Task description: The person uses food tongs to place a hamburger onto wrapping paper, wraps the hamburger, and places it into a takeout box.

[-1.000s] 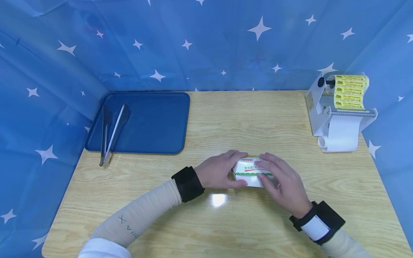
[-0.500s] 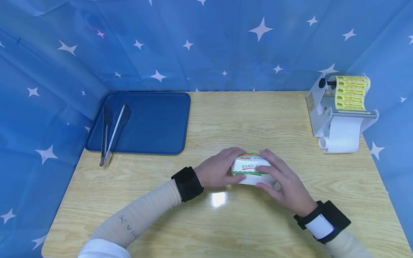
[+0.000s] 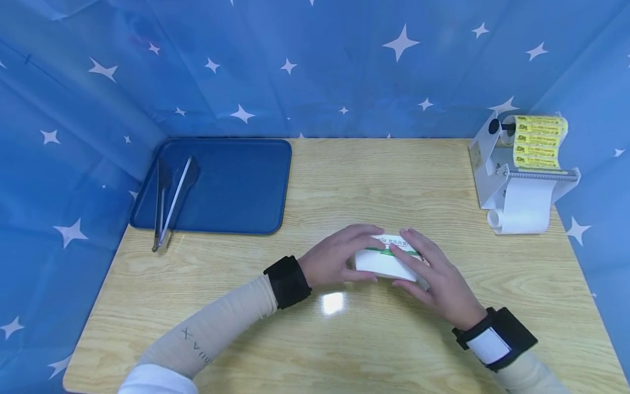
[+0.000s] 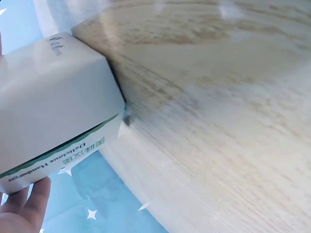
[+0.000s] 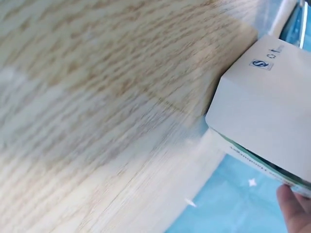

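Observation:
A white cardboard hamburger box (image 3: 386,264) with a green wavy band is between both hands, just right of the table's middle in the head view. My left hand (image 3: 334,258) grips its left end, thumb on the near side and fingers over the top. At the other end, my right hand (image 3: 439,276) holds it the same way, fingers spread over the lid. The left wrist view shows the box (image 4: 53,102) with "Delicious Hamburger" print and fingertips (image 4: 36,206) on that face. A dark slit runs along the seam of the box (image 5: 267,107) in the right wrist view.
A blue tray (image 3: 236,186) lies at the back left, with metal tongs (image 3: 169,210) resting across its left side and over its front edge. At the back right stands a label dispenser (image 3: 521,172) with a roll of yellow labels (image 3: 538,137). A starred blue curtain (image 3: 315,82) borders the wooden table (image 3: 374,180).
The box has tilted back, so its plain white side shows more and its printed lid less. My left fingers have slid farther over the top. The right hand has shifted slightly.

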Tool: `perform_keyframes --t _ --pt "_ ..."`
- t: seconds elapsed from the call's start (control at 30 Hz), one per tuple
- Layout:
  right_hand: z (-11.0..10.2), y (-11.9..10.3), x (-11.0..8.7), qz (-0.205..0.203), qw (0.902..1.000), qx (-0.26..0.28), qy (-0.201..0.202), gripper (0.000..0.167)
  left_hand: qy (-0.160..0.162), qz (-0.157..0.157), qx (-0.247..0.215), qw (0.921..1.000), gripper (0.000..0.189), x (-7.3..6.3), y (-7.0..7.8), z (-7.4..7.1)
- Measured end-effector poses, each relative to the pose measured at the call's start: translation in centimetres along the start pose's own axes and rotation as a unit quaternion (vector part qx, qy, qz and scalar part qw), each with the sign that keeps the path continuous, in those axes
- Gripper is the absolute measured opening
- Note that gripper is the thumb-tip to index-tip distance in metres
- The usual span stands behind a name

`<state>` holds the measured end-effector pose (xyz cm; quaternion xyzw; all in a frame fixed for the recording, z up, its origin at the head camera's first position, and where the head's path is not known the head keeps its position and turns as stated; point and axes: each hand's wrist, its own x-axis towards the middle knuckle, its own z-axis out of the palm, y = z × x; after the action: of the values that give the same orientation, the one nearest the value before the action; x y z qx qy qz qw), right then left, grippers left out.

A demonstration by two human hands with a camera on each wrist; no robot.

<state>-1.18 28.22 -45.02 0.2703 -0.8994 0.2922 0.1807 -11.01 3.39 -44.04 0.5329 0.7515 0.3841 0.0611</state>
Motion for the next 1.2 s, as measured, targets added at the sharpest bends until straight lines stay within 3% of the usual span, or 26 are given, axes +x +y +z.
perform_keyframes --t 0.1,0.43,0.7,0.9,1.03,1.13,1.2 --pt "0.0 0.0 0.0 -0.003 0.9999 -0.010 -0.001 0.063 0.009 0.014 0.021 0.9996 0.044 -0.1 0.1 0.1" --pt "0.1 -0.1 0.3 -0.004 0.9996 -0.027 0.011 0.060 0.035 0.026 0.058 0.9973 0.036 -0.1 0.2 0.4" --pt "0.2 -0.5 0.2 0.044 0.9987 0.011 0.022 0.073 0.048 0.031 0.067 0.9961 0.035 -0.2 0.0 0.6" --pt "-0.6 -0.6 0.4 0.096 0.9948 0.019 -0.028 0.084 0.041 0.028 0.060 0.9969 0.038 -0.2 0.0 0.3" --pt "-1.3 -0.9 0.5 0.173 0.9823 0.041 -0.060 0.083 0.025 -0.016 0.021 0.9993 0.055 -0.3 0.0 0.1" --pt "-1.4 -1.0 0.5 0.204 0.9754 0.051 -0.065 0.071 0.025 -0.085 -0.002 0.9961 0.084 -0.5 0.1 0.0" --pt "-1.4 -1.0 0.4 0.208 0.9743 0.058 -0.063 0.066 0.025 -0.140 -0.006 0.9898 0.102 -0.6 0.2 0.0"
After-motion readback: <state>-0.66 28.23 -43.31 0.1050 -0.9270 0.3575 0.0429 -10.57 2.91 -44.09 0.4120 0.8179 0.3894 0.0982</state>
